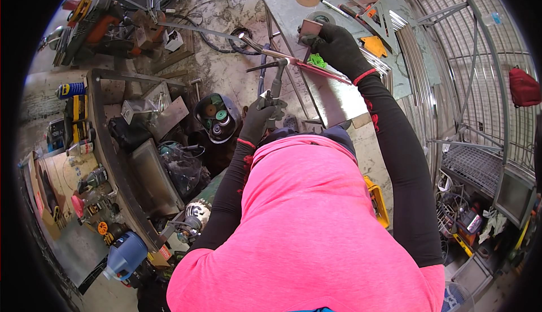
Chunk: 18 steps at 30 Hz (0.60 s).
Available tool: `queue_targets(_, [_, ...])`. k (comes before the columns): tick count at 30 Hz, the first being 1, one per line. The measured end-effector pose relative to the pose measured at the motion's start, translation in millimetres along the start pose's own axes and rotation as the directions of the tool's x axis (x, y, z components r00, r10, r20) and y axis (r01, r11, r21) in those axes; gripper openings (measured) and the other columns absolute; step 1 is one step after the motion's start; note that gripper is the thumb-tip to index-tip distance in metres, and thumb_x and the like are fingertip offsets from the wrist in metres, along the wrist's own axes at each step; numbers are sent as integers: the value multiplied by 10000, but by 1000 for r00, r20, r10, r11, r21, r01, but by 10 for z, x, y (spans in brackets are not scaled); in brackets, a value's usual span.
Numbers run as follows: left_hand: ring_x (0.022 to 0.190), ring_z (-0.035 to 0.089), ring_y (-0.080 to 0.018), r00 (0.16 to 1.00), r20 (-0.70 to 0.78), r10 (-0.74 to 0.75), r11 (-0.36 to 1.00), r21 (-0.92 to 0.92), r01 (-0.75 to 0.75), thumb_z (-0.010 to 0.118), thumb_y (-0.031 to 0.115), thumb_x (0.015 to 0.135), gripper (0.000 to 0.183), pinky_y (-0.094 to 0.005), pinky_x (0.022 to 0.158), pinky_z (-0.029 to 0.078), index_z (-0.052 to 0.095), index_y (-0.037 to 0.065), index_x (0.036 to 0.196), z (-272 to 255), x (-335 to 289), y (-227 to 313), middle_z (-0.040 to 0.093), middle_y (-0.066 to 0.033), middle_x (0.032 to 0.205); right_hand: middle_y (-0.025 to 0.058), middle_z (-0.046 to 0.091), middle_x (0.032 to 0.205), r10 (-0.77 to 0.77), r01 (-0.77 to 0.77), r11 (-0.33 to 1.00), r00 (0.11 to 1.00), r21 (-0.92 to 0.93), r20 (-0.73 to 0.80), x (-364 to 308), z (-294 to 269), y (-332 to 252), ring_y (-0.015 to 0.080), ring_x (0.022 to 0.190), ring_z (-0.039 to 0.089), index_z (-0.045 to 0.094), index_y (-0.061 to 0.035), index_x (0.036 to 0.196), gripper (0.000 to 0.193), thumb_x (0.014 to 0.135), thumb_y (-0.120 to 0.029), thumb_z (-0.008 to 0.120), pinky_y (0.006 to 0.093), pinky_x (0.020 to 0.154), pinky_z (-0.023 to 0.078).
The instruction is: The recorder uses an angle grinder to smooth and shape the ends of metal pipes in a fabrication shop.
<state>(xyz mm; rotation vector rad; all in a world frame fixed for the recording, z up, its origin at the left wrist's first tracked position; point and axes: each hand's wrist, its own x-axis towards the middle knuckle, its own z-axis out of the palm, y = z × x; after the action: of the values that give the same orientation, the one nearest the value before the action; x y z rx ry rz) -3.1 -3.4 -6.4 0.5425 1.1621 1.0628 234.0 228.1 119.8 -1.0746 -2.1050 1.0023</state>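
My gloved left hand [258,121] grips the handle of a welding torch [275,89], whose tip reaches up to a thin metal strip [322,70]. My gloved right hand [337,45], farther out, closes on a small metal plate [310,28] standing on the surface [282,4] above that strip.

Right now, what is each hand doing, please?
Left hand: closed on the torch handle.
Right hand: closed on a small metal plate.

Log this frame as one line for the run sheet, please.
left hand: gripping welding torch | right hand: pressing small metal plate onto steel table | torch tip at thin metal bar
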Motion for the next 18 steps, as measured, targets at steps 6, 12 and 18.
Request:
queue_targets(6, [974, 778, -204, 1000, 5, 5, 1000, -10, -5, 656, 76, 1008, 444, -352, 886, 643, 605, -29, 1436, -10, 4, -24, 793, -157, 1259, 168, 791, 923, -1, 1, 1000, 1000, -1, -8, -6, 4, 4, 325, 854, 774, 819, -69, 1157, 299, 993, -318, 842, 446, 810, 583])
queue_targets(12, [972, 775, -213, 1000, 6, 8, 1000, -26, -8, 640, 71, 1009, 453, -359, 880, 637, 593, -34, 1447, -20, 12, -28, 789, -166, 1253, 182, 789, 938, 22, -23, 1000, 1000, -18, -7, -10, -10, -38, 343, 878, 773, 818, -65, 1156, 306, 991, -321, 844, 450, 822, 583])
queue_targets(18, [958, 778, -219, 1000, -1, 3, 1000, -30, -3, 645, 66, 1004, 438, -361, 872, 637, 604, -39, 1427, 2, 14, -9, 791, -163, 1242, 192, 788, 959, 31, -31, 999, 999, -18, 9, -10, -30, -17, 348, 904, 773, 817, -62, 1164, 323, 987, -331, 847, 455, 838, 582])
